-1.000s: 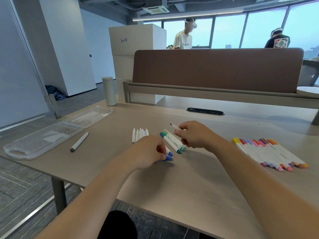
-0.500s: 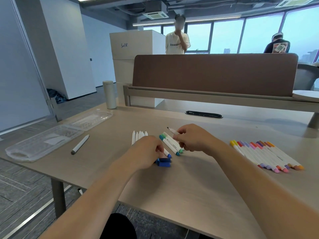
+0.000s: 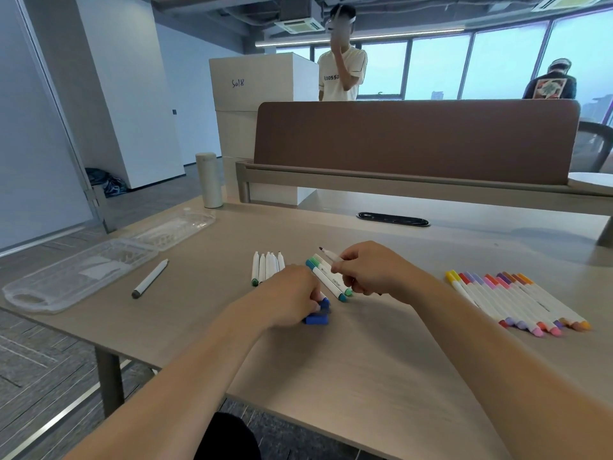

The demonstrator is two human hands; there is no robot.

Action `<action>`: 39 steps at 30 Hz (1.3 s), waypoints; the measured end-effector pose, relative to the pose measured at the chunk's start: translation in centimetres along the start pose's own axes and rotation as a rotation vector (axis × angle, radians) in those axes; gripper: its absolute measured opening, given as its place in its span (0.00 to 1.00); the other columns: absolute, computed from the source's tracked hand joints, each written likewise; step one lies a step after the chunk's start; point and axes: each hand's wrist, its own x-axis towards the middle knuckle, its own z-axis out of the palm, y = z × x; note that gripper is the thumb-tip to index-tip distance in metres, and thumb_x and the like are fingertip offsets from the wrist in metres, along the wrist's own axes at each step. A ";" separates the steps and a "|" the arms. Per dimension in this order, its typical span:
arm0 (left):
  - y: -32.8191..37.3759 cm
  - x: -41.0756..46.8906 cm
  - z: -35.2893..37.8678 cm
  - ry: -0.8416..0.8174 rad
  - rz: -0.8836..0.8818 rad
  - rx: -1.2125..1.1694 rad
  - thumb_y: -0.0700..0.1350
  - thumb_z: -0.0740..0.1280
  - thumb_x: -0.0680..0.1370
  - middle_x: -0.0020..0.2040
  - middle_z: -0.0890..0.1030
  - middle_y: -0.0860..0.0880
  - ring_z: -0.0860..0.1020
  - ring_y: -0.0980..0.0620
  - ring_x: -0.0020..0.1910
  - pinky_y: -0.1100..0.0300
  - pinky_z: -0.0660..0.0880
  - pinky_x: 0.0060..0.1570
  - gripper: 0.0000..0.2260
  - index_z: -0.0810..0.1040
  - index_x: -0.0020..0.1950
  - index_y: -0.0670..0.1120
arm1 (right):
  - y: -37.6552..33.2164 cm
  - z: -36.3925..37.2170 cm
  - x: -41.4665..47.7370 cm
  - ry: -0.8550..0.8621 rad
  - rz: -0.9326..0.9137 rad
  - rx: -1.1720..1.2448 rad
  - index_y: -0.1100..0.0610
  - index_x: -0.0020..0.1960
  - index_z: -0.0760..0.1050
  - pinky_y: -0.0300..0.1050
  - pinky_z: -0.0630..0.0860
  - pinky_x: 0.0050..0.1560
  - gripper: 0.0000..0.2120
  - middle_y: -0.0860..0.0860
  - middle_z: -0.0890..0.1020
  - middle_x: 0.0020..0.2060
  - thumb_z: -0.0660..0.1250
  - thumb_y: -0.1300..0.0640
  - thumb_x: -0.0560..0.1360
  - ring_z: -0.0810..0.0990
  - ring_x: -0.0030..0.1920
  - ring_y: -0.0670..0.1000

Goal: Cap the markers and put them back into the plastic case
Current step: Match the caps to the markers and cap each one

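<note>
Left hand [image 3: 292, 293] has settled onto the blue caps [image 3: 316, 319], well right of the plastic case [image 3: 76, 280], fingers curled round one. Right hand [image 3: 374, 270], further right of the case, still pinches the uncapped marker [image 3: 330, 255]. I judge capping comes next.

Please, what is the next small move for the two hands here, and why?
Probably the left hand should lift one of the blue caps that it grips and press it onto the uncapped marker that the right hand pinches. That marker's dark tip is bare, and the caps lie close by. Whether the colours match I cannot tell.
</note>
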 end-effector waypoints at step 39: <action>-0.9 -1.1 -2.0 0.327 -0.151 -0.903 0.38 0.65 0.80 0.34 0.81 0.48 0.72 0.55 0.29 0.65 0.71 0.29 0.04 0.80 0.49 0.41 | -0.4 -0.1 -0.3 -0.089 -0.146 0.072 0.60 0.45 0.82 0.36 0.71 0.29 0.10 0.51 0.81 0.30 0.70 0.53 0.77 0.73 0.27 0.46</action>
